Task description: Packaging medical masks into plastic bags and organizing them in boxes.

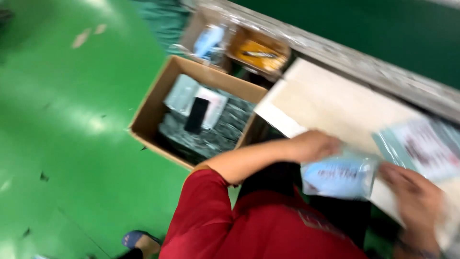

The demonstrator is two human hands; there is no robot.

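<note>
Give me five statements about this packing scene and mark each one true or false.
1. Both hands, the left hand and the right hand, are on a clear bag with something light blue inside. True.
2. The floor is grey. False: it is green.
3. An open cardboard box on the floor holds packets. True.
4. The person's sleeve is blue. False: it is red.
5. The pale board lies inside the cardboard box. False: it lies beside it, under the hands.
</note>
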